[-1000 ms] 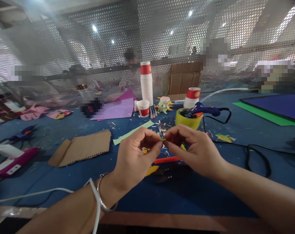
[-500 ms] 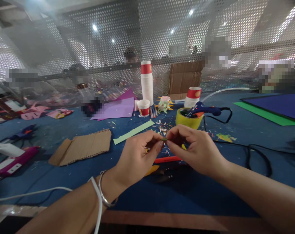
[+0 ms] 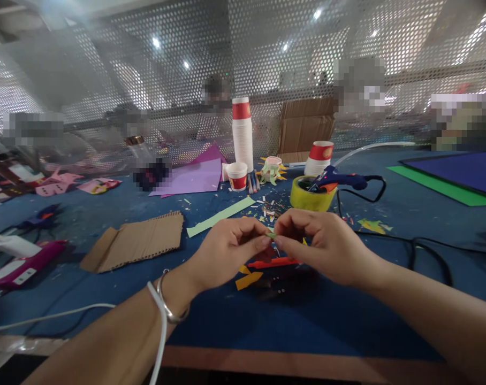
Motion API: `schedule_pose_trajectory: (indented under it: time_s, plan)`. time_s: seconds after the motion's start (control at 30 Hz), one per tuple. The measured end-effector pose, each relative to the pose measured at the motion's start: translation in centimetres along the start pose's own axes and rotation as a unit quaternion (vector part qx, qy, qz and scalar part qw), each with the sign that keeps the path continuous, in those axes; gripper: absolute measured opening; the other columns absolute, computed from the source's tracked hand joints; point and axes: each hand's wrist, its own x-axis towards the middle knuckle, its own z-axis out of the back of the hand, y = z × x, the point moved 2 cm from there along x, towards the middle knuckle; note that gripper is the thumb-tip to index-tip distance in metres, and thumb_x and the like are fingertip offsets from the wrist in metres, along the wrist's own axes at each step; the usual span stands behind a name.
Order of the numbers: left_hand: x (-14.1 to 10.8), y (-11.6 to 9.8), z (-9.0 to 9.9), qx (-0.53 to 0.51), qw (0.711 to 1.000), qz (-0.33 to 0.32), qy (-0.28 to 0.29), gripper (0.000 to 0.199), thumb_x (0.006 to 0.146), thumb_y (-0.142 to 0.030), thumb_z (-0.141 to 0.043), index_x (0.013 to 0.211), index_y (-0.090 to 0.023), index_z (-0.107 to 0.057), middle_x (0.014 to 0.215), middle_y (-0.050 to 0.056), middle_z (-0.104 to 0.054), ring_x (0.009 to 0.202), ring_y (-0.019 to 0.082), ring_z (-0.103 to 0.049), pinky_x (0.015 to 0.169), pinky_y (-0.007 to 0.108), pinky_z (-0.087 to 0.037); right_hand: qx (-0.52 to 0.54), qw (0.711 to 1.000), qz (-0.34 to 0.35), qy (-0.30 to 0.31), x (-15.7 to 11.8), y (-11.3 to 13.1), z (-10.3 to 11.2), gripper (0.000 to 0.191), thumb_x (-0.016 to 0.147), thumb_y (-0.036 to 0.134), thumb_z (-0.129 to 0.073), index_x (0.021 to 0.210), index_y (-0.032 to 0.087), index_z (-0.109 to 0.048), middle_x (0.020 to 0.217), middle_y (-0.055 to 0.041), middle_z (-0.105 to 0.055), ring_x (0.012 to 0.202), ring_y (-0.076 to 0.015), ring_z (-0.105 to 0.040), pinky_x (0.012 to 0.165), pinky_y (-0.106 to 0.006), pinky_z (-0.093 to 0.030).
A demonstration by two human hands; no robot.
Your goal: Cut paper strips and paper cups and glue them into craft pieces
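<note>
A small green piece of paper (image 3: 271,235) is pinched between the fingertips of both hands, above the blue tabletop. My left hand (image 3: 232,247), with a silver bangle at the wrist, is closed on its left end. From the other side my right hand (image 3: 321,240) grips it, thumb against forefinger. Below the hands lies a red pen-like stick (image 3: 273,262), partly hidden by them. Orange paper pieces (image 3: 249,280) lie beside it. A light green paper strip (image 3: 221,216) rests just beyond my left hand.
A blue glue gun (image 3: 343,179) rests on a yellow tape roll (image 3: 313,195), its black cord (image 3: 431,251) trailing right. Stacked paper cups (image 3: 243,139) stand at the back. Cardboard (image 3: 141,243) and a purple power strip (image 3: 30,267) lie left. Paper scraps (image 3: 269,211) litter the middle.
The fingertips have shifted slightly down, and the green piece shows a little more of its face. More of the orange paper below is uncovered as my left hand moves.
</note>
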Motion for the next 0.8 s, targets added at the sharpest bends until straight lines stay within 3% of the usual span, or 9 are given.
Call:
schedule_pose_trajectory:
  time_s: [0.07,0.23,0.27,0.33,0.4,0.43,0.57,0.67,0.8]
  plan:
    - [-0.4,-0.1,-0.6,0.150,0.987,-0.042,-0.042,0.016,0.092,-0.024,-0.055,0.086,-0.016,-0.067,0.074,0.003,-0.067,0.068,0.014,-0.061,0.064,0.027,-0.048,-0.030,0.999,0.004,-0.012,0.2,-0.5,-0.4,0.010,0.086,0.021,-0.056,0.076,0.018,-0.058,0.063,0.0032,-0.053,0.055,-0.0102,-0.046,0.050,-0.023,-0.037]
    - [-1.8,-0.6,-2.1,0.437,0.883,-0.144,-0.097,0.019,0.090,-0.012,-0.045,0.084,-0.012,-0.062,0.072,0.007,-0.064,0.063,0.019,-0.058,0.058,0.033,-0.042,-0.050,0.999,0.010,-0.016,0.0,-1.0,-1.4,0.009,0.084,0.017,-0.055,0.075,0.019,-0.056,0.064,0.0023,-0.056,0.055,-0.0103,-0.049,0.051,-0.023,-0.039]
    - [-1.8,-0.6,-2.1,0.434,0.885,-0.141,-0.098,0.018,0.089,-0.011,-0.046,0.082,-0.013,-0.062,0.070,0.007,-0.064,0.062,0.019,-0.058,0.057,0.033,-0.041,-0.049,0.999,0.010,-0.013,-0.1,-1.1,-1.5,0.009,0.084,0.017,-0.056,0.075,0.019,-0.056,0.064,0.0020,-0.057,0.056,-0.0105,-0.049,0.052,-0.023,-0.039]
    - [-1.5,-0.6,-1.6,0.338,0.932,-0.091,-0.089,0.014,0.088,-0.014,-0.050,0.077,-0.015,-0.060,0.067,0.005,-0.062,0.060,0.017,-0.058,0.055,0.030,-0.043,-0.031,1.000,0.000,-0.007,-0.1,-1.1,-1.4,0.010,0.085,0.020,-0.057,0.075,0.019,-0.057,0.064,0.0021,-0.055,0.056,-0.0106,-0.049,0.052,-0.023,-0.039]
    - [-0.9,-0.3,-0.9,0.131,0.991,-0.015,-0.032,0.014,0.089,-0.022,-0.055,0.077,-0.016,-0.059,0.067,0.002,-0.064,0.059,0.015,-0.062,0.055,0.026,-0.047,0.034,0.999,-0.023,0.014,0.0,-0.8,-1.0,0.014,0.088,0.025,-0.058,0.076,0.019,-0.057,0.064,0.0023,-0.054,0.055,-0.0101,-0.049,0.050,-0.022,-0.040]
    - [-0.7,-0.3,-0.6,0.017,1.000,0.016,0.005,0.014,0.089,-0.025,-0.058,0.078,-0.016,-0.059,0.067,0.002,-0.065,0.059,0.013,-0.063,0.056,0.025,-0.050,0.083,0.996,-0.034,0.028,0.0,-0.6,-0.7,0.015,0.090,0.029,-0.059,0.078,0.019,-0.057,0.065,0.0022,-0.055,0.054,-0.0096,-0.051,0.049,-0.021,-0.041]
    - [-0.2,-0.2,-0.4,-0.255,0.955,0.070,0.137,0.022,0.086,-0.033,-0.069,0.078,-0.016,-0.058,0.067,0.002,-0.069,0.051,0.009,-0.063,0.051,0.019,-0.050,0.268,0.956,-0.058,0.108,-0.2,0.9,0.3,0.020,0.089,0.034,-0.067,0.081,0.018,-0.058,0.066,0.0010,-0.061,0.051,-0.0084,-0.056,0.047,-0.019,-0.046]
    - [-0.3,-0.3,-0.5,-0.260,0.953,0.048,0.149,0.023,0.086,-0.035,-0.069,0.078,-0.016,-0.060,0.068,0.002,-0.069,0.053,0.010,-0.063,0.052,0.019,-0.050,0.291,0.948,-0.054,0.119,-0.3,0.9,0.7,0.021,0.088,0.034,-0.068,0.081,0.017,-0.059,0.067,0.0008,-0.062,0.052,-0.0081,-0.058,0.048,-0.018,-0.048]
    - [-0.3,-0.6,-0.3,-0.044,0.998,-0.044,0.027,0.015,0.090,-0.027,-0.066,0.081,-0.015,-0.068,0.073,0.002,-0.066,0.065,0.008,-0.062,0.063,0.018,-0.051,0.166,0.982,-0.042,0.083,0.1,-0.5,0.7,0.020,0.087,0.032,-0.070,0.079,0.017,-0.060,0.063,0.0025,-0.057,0.052,-0.0072,-0.056,0.048,-0.017,-0.044]
